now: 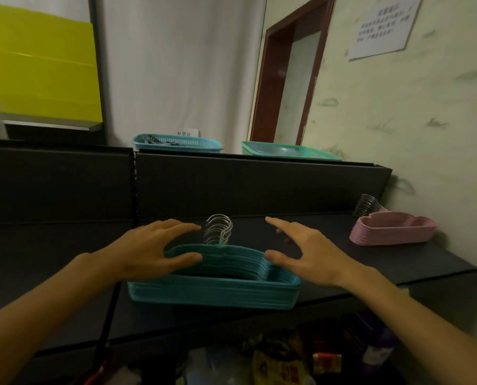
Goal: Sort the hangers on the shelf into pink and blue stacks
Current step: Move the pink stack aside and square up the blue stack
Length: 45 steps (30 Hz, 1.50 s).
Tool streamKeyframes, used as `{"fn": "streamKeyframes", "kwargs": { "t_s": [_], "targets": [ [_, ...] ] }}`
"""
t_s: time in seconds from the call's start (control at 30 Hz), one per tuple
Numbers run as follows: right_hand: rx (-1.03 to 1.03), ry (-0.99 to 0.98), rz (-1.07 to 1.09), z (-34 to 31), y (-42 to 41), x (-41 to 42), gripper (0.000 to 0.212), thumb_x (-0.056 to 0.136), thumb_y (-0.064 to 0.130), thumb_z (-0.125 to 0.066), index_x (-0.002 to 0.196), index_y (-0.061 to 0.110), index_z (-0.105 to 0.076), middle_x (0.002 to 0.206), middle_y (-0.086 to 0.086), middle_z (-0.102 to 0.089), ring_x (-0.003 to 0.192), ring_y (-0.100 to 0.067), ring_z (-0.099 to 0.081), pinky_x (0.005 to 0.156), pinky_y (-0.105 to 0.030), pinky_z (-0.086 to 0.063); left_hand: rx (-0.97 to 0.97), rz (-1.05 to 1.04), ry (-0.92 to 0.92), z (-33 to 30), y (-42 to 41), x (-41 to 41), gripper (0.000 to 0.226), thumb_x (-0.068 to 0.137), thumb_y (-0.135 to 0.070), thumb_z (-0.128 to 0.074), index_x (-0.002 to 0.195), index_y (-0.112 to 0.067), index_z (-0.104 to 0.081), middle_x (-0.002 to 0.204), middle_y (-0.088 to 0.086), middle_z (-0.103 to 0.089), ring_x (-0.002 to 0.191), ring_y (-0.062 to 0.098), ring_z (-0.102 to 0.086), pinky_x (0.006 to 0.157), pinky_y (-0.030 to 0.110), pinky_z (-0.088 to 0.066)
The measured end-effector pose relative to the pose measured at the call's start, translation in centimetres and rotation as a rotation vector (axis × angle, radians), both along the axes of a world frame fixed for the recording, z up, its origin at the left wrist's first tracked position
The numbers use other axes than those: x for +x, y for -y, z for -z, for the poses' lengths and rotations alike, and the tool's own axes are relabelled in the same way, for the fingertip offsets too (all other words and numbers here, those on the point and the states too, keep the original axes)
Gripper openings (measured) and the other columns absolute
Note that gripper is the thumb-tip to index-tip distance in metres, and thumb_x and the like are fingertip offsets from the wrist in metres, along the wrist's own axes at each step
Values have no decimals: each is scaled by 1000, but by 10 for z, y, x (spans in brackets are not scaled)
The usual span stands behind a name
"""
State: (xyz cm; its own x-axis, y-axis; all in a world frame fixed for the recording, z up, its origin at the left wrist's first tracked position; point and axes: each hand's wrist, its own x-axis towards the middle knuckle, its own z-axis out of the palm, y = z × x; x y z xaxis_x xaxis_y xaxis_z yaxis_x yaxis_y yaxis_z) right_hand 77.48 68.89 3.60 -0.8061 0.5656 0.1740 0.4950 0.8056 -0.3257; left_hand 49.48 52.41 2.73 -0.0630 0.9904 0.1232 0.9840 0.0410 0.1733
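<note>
A stack of blue hangers (215,291) with metal hooks (219,229) lies on the black shelf (398,259), near its front edge. My left hand (151,248) spreads over the stack's left shoulder, thumb resting on the top hanger, fingers straight. My right hand (304,252) hovers at the right shoulder, thumb touching the top hanger, fingers extended and apart. A stack of pink hangers (393,227) lies at the shelf's far right, by the wall, hooks pointing back.
Two teal plastic baskets (176,142) (287,151) stand on top of the black back panel. A wall (426,120) closes off the right side. Packaged goods (281,359) fill the level below the shelf.
</note>
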Motion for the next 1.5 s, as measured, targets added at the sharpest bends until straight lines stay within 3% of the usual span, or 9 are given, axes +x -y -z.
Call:
{"fn": "streamKeyframes", "kwargs": {
  "t_s": [0.3, 0.43, 0.57, 0.7, 0.8, 0.97, 1.1, 1.33, 1.5],
  "targets": [
    [-30, 165, -20, 15, 29, -11, 102, 61, 85, -57, 143, 58, -3, 138, 10, -45, 125, -12, -45, 102, -45, -43, -54, 65, 82, 27, 14, -14, 89, 68, -84, -45, 143, -52, -8, 139, -19, -36, 116, 2, -43, 95, 29, -45],
    [25, 220, -30, 19, 27, -16, 102, 68, 69, -69, 143, 57, -1, 139, 6, -48, 123, -16, -48, 101, -45, -44, -77, 67, 68, 30, 11, -17, 91, 60, -85, -44, 135, -62, 1, 134, -14, -42, 114, 4, -45, 94, 27, -45],
    [114, 238, -18, 22, 25, -17, 97, 75, 55, -72, 147, 50, -7, 134, 6, -52, 117, -16, -52, 97, -41, -47, -63, 87, 125, 29, 10, -19, 92, 61, -79, -53, 138, -57, -9, 130, -12, -49, 109, 3, -51, 92, 23, -47],
    [123, 236, -19, 20, 25, -19, 97, 74, 51, -75, 148, 47, -12, 134, 6, -54, 116, -15, -53, 96, -39, -47, -22, 94, 160, 30, 8, -19, 88, 73, -54, -72, 143, -43, -20, 123, -13, -53, 105, 3, -53, 91, 22, -46],
    [102, 224, -5, 19, 23, -20, 98, 72, 51, -77, 147, 48, -14, 133, 6, -54, 115, -16, -53, 96, -39, -47, -62, 102, 158, 27, 6, -19, 93, 69, -57, -73, 143, -43, -18, 119, -14, -49, 103, 4, -49, 93, 23, -45],
    [0, 173, 2, 19, 20, -22, 98, 66, 48, -83, 144, 50, -25, 132, 5, -55, 117, -16, -53, 100, -39, -46, -148, 109, 77, 20, 0, -24, 111, 41, -80, -59, 139, -49, -17, 121, -14, -49, 108, 5, -44, 97, 31, -44],
    [46, 172, 21, 16, 19, -22, 92, 63, 50, -84, 141, 46, -36, 128, 7, -58, 116, -15, -53, 103, -36, -41, -153, 121, 80, 17, -4, -25, 108, 42, -77, -63, 137, -48, -21, 114, -19, -44, 106, 4, -43, 93, 27, -44],
    [44, 259, 5, 15, 16, -24, 88, 68, 52, -79, 142, 48, -32, 132, 6, -53, 118, -15, -50, 101, -36, -43, -150, 149, 26, 20, -7, -27, 102, 62, -63, -75, 141, -50, -12, 126, -12, -48, 108, 8, -47, 95, 32, -46],
    [-28, 337, -21, 13, 12, -32, 69, 70, 55, -76, 132, 39, -49, 131, 5, -50, 115, -15, -50, 95, -39, -50, -187, 153, -7, 20, -9, -27, 82, 64, -69, -69, 134, -49, -31, 124, -12, -47, 111, 10, -44, 95, 33, -45]
  ]
}}
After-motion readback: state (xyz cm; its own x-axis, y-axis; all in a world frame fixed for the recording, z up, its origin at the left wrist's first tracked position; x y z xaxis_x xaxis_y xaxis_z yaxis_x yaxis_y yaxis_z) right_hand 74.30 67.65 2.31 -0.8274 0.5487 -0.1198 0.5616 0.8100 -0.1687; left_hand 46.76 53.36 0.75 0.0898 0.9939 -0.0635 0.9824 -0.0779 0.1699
